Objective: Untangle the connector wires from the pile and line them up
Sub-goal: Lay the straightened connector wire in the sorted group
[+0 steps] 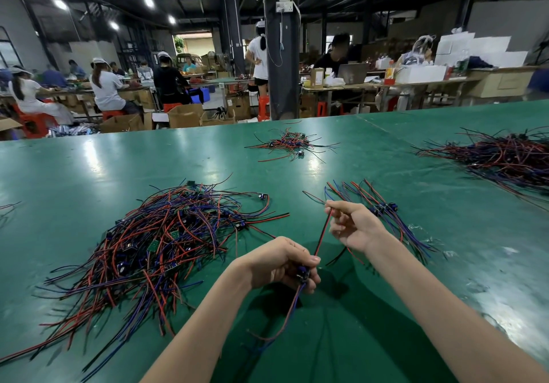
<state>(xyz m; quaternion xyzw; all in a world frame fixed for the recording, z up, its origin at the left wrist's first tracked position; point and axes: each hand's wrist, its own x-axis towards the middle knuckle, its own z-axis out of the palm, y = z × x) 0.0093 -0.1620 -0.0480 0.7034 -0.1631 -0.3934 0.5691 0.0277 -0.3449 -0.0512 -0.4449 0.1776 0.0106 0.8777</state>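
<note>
This is a factory assembly hall, a large industrial workshop. A long worktable with a glossy green top [89, 168] carries a loose heap of thin red, black and blue connector wires [166, 243] with small green circuit boards among them. A smaller wire heap [292, 143] lies farther off and a large dark wire heap [505, 157] at the right. Beyond the table, workers in white caps [105, 85] sit on red plastic stools [38, 124] at cluttered benches, with open brown cardboard boxes [185, 116] on the floor. A dark steel column [282, 56] rises to a bare black roof frame hung with bright round lamps [148, 1]. A far bench holds a grey laptop [352, 73] and stacked white cartons [475, 47].
</note>
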